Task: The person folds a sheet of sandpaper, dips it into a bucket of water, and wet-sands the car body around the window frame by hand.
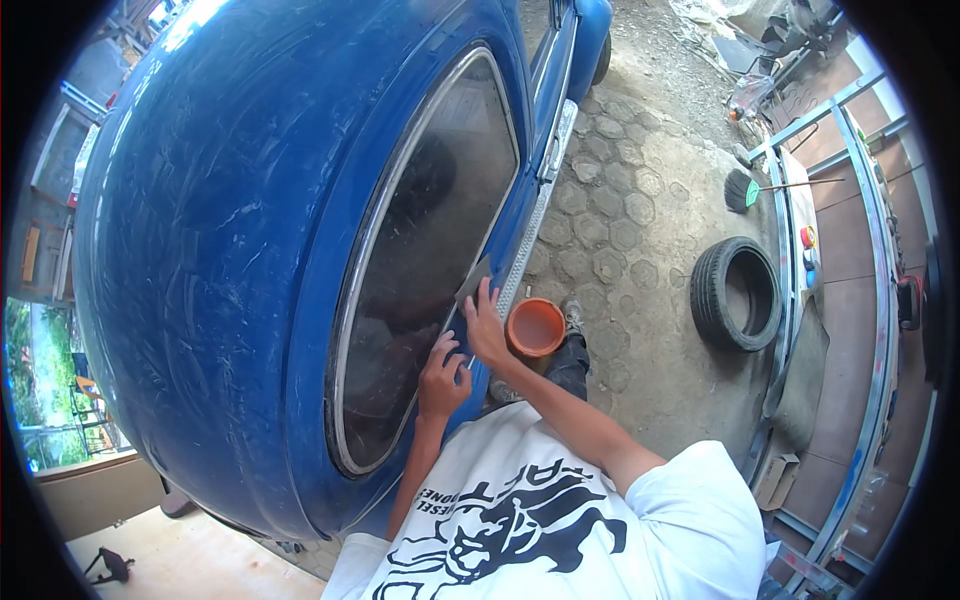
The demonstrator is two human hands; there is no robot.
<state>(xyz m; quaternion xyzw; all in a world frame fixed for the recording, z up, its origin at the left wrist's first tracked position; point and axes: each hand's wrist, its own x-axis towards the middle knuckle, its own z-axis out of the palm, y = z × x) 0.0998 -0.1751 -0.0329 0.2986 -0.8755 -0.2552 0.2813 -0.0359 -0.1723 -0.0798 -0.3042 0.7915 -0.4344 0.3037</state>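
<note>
A blue car (210, 250) with a rounded body fills the left side. Its dusty side window (430, 210) has a metal trim frame. Just under that window's lower edge, my right hand (485, 328) has its thumb and fingers on a small grey sheet (474, 279), possibly sandpaper, against the car body. My left hand (441, 382) rests near the window's lower trim, its fingers bent and apart, with nothing seen in them. Beside my right wrist, an orange bucket (536, 327) stands on the ground near my foot.
A loose tyre (737, 295) lies on the paved ground to the right. Behind it, a green-headed broom (742, 190) lies by a metal frame (870, 210) along the wall. A pale board (190, 555) is at the lower left.
</note>
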